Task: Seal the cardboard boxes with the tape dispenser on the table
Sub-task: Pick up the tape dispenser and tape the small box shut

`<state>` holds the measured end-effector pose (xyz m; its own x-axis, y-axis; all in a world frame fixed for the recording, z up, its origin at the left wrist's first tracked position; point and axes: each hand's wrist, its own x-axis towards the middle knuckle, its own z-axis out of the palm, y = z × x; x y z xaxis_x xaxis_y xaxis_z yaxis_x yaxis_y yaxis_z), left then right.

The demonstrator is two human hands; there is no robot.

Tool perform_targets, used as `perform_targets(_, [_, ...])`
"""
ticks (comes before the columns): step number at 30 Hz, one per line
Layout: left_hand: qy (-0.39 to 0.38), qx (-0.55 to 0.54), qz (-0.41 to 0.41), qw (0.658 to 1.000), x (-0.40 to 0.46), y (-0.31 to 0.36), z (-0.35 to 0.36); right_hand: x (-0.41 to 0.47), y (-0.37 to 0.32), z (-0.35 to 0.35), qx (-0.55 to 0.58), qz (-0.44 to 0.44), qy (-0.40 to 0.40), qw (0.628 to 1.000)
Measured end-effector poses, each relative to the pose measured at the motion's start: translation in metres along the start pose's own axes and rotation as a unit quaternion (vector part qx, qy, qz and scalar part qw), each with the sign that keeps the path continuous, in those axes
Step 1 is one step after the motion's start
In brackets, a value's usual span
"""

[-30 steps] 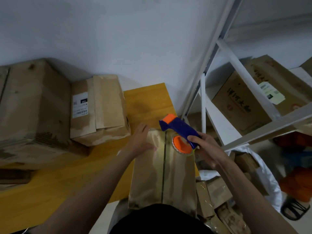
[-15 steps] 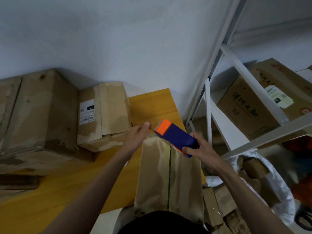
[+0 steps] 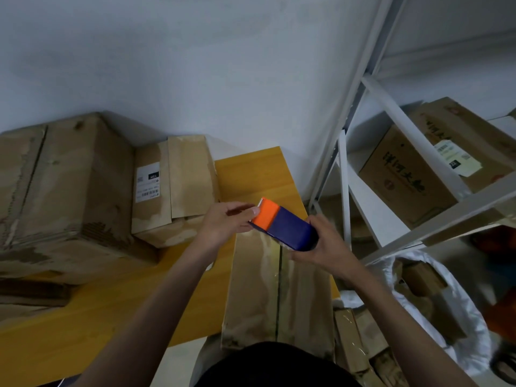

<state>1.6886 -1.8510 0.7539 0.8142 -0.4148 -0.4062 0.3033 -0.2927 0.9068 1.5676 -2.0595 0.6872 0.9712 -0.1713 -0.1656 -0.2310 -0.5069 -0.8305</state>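
- Tape dispenser (image 3: 283, 228): a second ago it sat tilted on the box (image 3: 279, 291) with the orange tape roll showing beneath it; it is now lifted, its flat blue-and-orange top facing the camera and the roll hidden.
- Left hand (image 3: 227, 223): moved from the box top, left of the seam, to the dispenser's orange end at frame centre; the thumb now touches that end.
- Right hand (image 3: 325, 247): grip now around the dispenser's blue rear end.
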Motion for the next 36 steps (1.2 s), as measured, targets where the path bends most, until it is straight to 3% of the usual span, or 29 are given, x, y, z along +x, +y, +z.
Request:
perform_targets(6, [0.034, 0.062, 0.022, 0.997, -0.015, -0.003, 0.009, -0.004, -0.001, 0.012, -0.059, -0.035, 0.02, 0.997])
perform_targets(14, [0.018, -0.026, -0.025, 0.999, -0.023, -0.01, 0.005, -0.011, -0.007, 0.007, -0.004, -0.049, 0.017, 0.999])
perform_targets(19, [0.071, -0.019, -0.049, 0.996, -0.017, -0.014, 0.009, -0.011, -0.005, 0.003, -0.012, -0.066, 0.014, 0.998])
perform_targets(26, [0.134, 0.037, -0.021, 0.99, 0.0, -0.024, 0.009, 0.004, -0.008, -0.007, -0.1, -0.12, 0.028, 0.987])
perform_targets(36, [0.094, 0.037, -0.08, 0.992, 0.021, -0.025, 0.001, 0.009, 0.002, -0.023, -0.121, -0.107, 0.036, 0.986])
